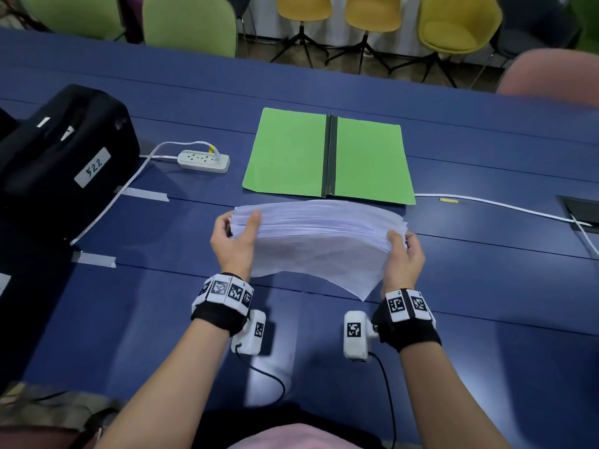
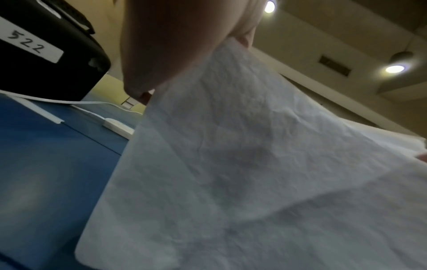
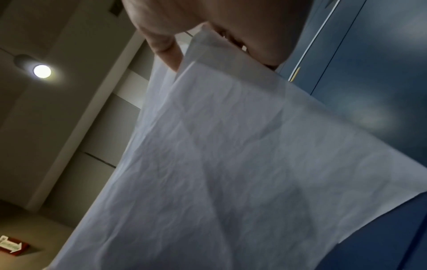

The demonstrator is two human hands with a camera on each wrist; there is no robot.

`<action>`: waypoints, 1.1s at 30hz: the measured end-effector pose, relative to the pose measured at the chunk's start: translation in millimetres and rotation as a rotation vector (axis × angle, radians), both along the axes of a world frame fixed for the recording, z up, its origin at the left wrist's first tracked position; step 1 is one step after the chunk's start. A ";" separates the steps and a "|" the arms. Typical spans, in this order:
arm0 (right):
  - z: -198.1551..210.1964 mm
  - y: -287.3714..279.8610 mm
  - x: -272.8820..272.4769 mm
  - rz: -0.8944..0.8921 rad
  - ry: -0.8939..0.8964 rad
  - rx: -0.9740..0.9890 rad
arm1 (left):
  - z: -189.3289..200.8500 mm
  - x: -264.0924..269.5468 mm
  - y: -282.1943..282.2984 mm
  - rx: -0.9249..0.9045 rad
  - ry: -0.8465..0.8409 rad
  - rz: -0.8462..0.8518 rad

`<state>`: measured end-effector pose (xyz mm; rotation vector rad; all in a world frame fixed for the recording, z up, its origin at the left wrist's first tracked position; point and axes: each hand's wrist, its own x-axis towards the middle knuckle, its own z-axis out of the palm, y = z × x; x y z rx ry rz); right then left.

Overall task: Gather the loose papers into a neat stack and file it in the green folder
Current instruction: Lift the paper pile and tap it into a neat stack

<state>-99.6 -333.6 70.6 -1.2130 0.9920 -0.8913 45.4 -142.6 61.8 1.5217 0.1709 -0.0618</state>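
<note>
A thick stack of white papers (image 1: 319, 234) is held above the blue table, bowed upward, its sheets fanned unevenly at the far edge. My left hand (image 1: 235, 233) grips the stack's left end, thumb on top. Its right end is gripped by my right hand (image 1: 403, 251), thumb also on top. Both wrist views show the creased underside of the papers (image 2: 242, 173) (image 3: 219, 164) from below. The green folder (image 1: 329, 155) lies open and flat just beyond the stack, a dark spine running down its middle, nothing inside it.
A black case (image 1: 61, 157) labelled 522 stands at the left. Beside the folder sits a white power strip (image 1: 204, 161), and a white cable (image 1: 502, 206) runs right toward a table hatch (image 1: 581, 210). Tape strips (image 1: 94, 259) mark the table. Chairs line the far side.
</note>
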 end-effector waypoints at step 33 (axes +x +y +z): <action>-5.7 0.6 -12.7 0.209 0.095 0.013 | 9.9 4.7 1.8 -0.036 0.290 -0.144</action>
